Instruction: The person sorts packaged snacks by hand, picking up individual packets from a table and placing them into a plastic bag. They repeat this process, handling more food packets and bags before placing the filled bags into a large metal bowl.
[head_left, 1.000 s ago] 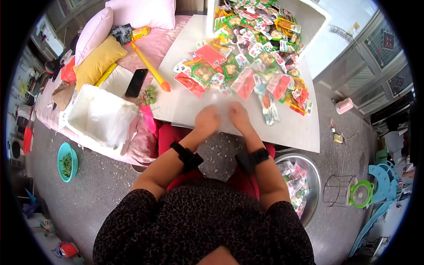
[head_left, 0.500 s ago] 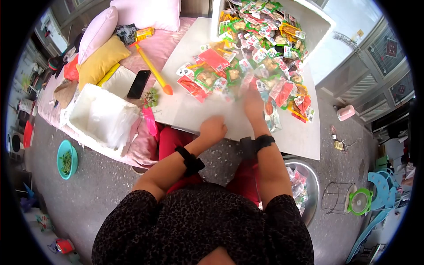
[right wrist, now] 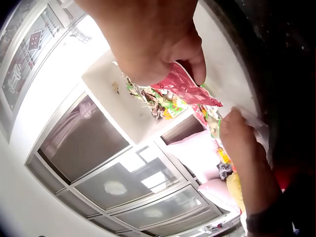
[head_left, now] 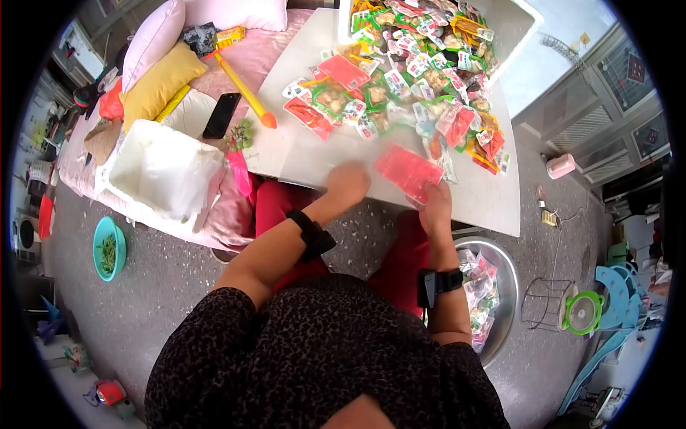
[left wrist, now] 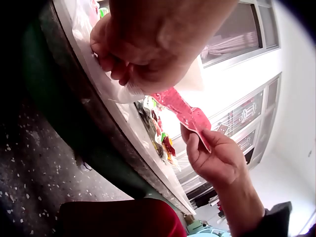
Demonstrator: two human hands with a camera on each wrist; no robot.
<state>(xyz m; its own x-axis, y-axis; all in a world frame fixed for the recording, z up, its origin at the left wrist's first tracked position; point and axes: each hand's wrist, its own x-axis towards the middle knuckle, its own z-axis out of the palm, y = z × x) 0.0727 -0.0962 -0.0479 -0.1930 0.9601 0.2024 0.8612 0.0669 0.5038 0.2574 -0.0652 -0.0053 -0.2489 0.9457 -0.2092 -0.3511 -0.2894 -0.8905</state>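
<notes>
A flat red packet (head_left: 407, 170) is pinched at its corner by the right hand (head_left: 437, 207), over the table's front edge. In the left wrist view the thumb and fingers of that right hand (left wrist: 215, 158) close on one end of the red packet (left wrist: 190, 116). To the packet's left, the left hand (head_left: 349, 182) is blurred in the head view; its curled fingers (left wrist: 113, 69) grip clear plastic (left wrist: 126, 96) at the table edge in the left wrist view. Colourful small food packets (head_left: 332, 100) lie spread on the white table (head_left: 286, 107) beyond both hands.
A white foam box (head_left: 525, 32) full of packets stands at the table's back. To the left are an empty foam box (head_left: 153, 168), a black phone (head_left: 221, 116) and a yellow stick (head_left: 243, 89). A metal basin (head_left: 511, 286) with packets sits on the floor at right.
The right hand has come back from the pile toward the front edge, bringing the red packet with it. The left hand has shifted slightly up the view.
</notes>
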